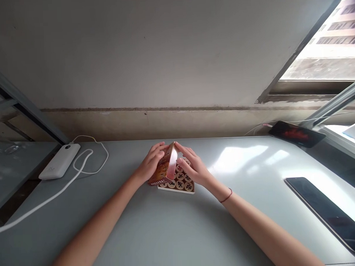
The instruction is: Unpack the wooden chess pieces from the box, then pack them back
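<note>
A shallow box (176,190) lies on the table with Chinese chess pieces (180,184) in it, round and pale with red or dark characters. Over its left part leans a reddish-brown box lid (160,173), tilted up with its right side raised. My left hand (151,163) grips the lid from the left, fingers on its far end and thumb on top. My right hand (194,167) is at the lid's raised right edge, fingertips and thumb against it, the palm above the right side of the box. Part of the pieces is hidden under the lid and my right hand.
To the left, a white power bank (59,162) lies with a white cable (65,186) running off it. A tablet (328,213) lies at the right. In the back right corner a phone (296,134) rests by a metal post. A wall (152,71) stands behind the grey table (175,234).
</note>
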`<state>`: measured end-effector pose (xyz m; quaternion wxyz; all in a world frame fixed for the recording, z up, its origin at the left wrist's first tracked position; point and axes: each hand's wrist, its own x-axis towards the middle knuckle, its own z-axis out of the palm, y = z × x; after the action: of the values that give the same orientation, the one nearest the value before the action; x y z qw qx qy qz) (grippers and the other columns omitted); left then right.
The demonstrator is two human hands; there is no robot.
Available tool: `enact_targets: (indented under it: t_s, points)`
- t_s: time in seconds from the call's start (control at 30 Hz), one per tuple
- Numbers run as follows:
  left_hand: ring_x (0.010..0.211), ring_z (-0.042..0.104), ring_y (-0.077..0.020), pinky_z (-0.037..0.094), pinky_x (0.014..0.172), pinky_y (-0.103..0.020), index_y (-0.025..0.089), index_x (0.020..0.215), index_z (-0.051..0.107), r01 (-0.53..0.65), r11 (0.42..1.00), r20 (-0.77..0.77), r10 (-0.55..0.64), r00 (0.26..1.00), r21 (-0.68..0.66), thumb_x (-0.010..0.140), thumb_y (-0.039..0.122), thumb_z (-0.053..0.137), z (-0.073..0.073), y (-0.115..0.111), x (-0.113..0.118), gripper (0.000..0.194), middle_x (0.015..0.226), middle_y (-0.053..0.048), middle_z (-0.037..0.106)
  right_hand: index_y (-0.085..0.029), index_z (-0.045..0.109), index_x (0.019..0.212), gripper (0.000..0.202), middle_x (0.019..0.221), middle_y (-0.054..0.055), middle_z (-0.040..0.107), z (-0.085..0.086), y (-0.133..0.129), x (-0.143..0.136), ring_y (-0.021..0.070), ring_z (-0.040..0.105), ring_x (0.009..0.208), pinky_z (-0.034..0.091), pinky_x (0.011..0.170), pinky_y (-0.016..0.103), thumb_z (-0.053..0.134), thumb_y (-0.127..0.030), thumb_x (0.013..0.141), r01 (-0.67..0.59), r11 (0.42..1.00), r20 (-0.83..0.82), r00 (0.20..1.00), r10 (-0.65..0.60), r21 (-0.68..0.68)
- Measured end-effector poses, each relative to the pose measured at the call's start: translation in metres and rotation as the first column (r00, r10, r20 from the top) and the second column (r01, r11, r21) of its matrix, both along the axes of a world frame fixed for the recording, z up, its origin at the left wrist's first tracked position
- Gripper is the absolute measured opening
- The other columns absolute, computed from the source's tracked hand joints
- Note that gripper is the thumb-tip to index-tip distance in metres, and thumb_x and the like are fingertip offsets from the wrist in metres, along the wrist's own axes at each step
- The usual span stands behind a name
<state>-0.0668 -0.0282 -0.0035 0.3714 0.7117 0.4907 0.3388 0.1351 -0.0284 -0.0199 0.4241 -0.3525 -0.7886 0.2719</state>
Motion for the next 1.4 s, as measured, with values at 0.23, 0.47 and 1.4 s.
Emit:
enact_targets:
  t_s: [0.23,0.47,1.4]
  points:
    - [0.125,0.049,-0.0258,0.051,0.09,-0.032,0.039,0.148,0.016,0.143,0.986,-0.2,-0.157,0.967,-0.087,0.081,0.037,0.061,0.053,-0.014,-0.008,0.08,0.149,-0.003,0.034,-0.029,0.034,0.144,0.051,0.128,0.009,0.057,0.014,-0.007,-0.008,0.0229,0.055,0.11,0.046,0.09,0.041,0.042,-0.031,0.094,-0.014,0.998,0.079,0.997,0.009,0.067]
    - [0.069,0.067,-0.0181,0.048,0.054,-0.024,0.037,0.143,0.028,-0.115,0.949,-0.374,-0.002,0.928,-0.292,0.081,0.025,0.045,0.069,0.008,-0.062,0.065,0.105,0.001,0.068,-0.02,0.056,0.097,0.02,0.048,-0.006,0.05,0.009,0.022,0.03,0.0113,0.044,0.045,0.033,0.047,0.023,0.044,-0.024,0.082,0.346,0.845,0.236,0.934,-0.269,-0.408]
    - [0.087,0.061,-0.0209,0.043,0.077,-0.03,0.023,0.086,0.068,-0.088,0.984,-0.597,0.163,0.786,0.152,0.09,0.043,0.04,-0.014,0.027,-0.064,0.034,0.091,-0.004,0.067,-0.015,0.059,0.112,0.03,0.065,0.001,0.064,-0.004,0.018,0.032,0.0099,0.057,0.05,0.046,0.04,0.019,0.053,-0.023,0.083,0.002,0.641,-0.044,0.997,-0.056,-0.768]
